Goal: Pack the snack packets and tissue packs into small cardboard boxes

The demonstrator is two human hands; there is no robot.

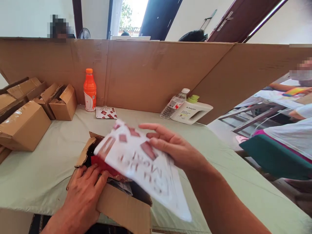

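My right hand pinches a white packet with brown square prints and upside-down lettering that partly reads "Meal". The packet is slightly blurred and tilted above an opened cardboard box, covering part of its mouth. At the left side of that box, my left hand grips the rim, its fingers bent over the edge. A red packet and a silvery wrapper show inside the box; what lies deeper is hidden.
Several cardboard boxes stand at the left. An orange bottle, a similar flat packet, a clear bottle and a white jug stand or lie before the cardboard partition. Other people are beyond it and at the right.
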